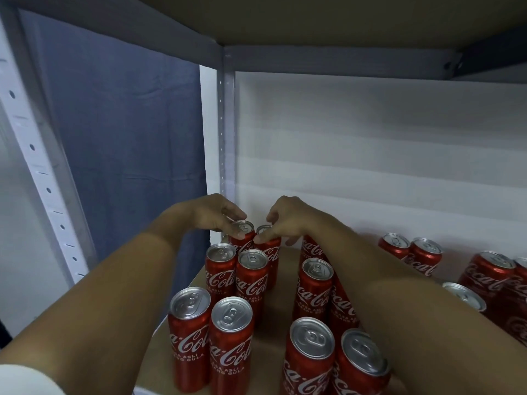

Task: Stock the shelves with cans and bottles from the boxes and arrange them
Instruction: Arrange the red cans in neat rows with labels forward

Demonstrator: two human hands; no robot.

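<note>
Slim red cola cans with silver tops stand in pairs on a brown shelf board (275, 297). At the back left corner my left hand (215, 216) grips the top rim of one can (242, 236) with thumb and fingers curled over it. Beside it my right hand (285, 222) pinches the rim of the neighbouring can (269, 246). In front of them stand a second pair (236, 269) and a third pair (211, 337). My right forearm crosses above another column of cans (315, 283).
More cans (410, 252) stand at the right along the white back wall. A grey metal upright (226, 132) marks the back left corner, a perforated post (42, 178) the front left. The board of the shelf above (313, 21) hangs low overhead.
</note>
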